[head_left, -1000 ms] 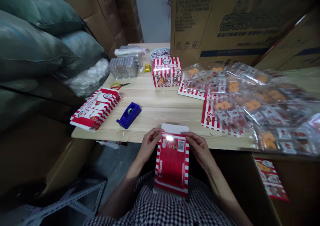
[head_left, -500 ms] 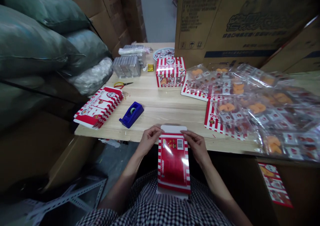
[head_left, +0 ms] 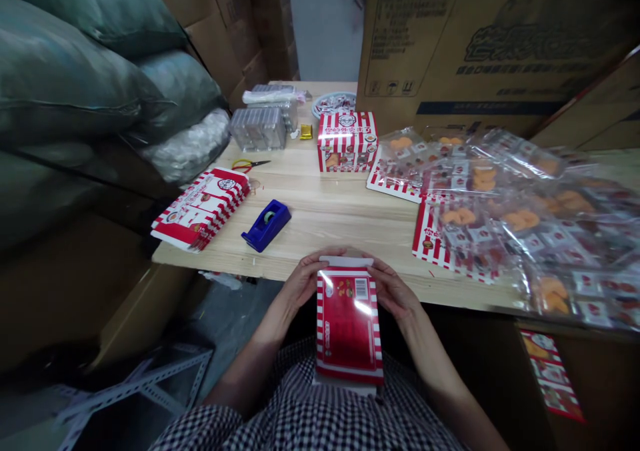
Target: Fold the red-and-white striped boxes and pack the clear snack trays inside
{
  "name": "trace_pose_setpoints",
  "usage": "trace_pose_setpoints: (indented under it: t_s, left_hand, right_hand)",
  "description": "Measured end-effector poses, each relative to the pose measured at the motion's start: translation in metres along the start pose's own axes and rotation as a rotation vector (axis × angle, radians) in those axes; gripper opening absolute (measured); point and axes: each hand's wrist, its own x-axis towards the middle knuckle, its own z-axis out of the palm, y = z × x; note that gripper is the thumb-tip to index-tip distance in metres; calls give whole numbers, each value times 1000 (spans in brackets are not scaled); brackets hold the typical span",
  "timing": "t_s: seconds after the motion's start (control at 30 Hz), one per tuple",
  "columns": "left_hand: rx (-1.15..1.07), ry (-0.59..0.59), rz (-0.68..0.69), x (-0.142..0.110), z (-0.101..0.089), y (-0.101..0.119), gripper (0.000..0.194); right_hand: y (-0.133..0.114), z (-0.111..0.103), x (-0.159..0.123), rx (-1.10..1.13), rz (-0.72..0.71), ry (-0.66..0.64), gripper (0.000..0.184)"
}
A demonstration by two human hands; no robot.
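A red-and-white striped cardboard box (head_left: 349, 324) lies flat-side up against my lap, its barcode panel facing me. Its white end flap sticks out at the far end, by the table's front edge. My left hand (head_left: 304, 282) grips the far left corner, fingers curled at the flap. At the far right corner my right hand (head_left: 393, 288) holds the same box, its fingertips partly hidden behind the flap. Beyond the hands, a blue tape dispenser (head_left: 267, 226) sits on the table to the left.
Folded striped cartons (head_left: 203, 208) are stacked at the table's left, near scissors (head_left: 250, 164). A made-up striped box (head_left: 347, 142) stands at the back. Clear bags of toy food (head_left: 520, 221) cover the right side. Large cardboard cartons (head_left: 480, 51) rise behind, and full sacks (head_left: 75, 84) at left.
The fingers of both hands have moved inward over the far end, and the white flap now looks shorter, tilted over. The view has shifted slightly.
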Motion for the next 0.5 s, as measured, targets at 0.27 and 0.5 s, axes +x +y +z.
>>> trace_pose_setpoints:
  t_s: [0.27, 0.5]
  left_hand:
    - [394, -74, 35, -10, -12, 5, 43]
    - [402, -79, 37, -2, -4, 4, 39]
  right_hand:
    - [4, 0, -8, -100, -140, 31, 29]
    - [-11, 4, -6, -196, -114, -53, 47]
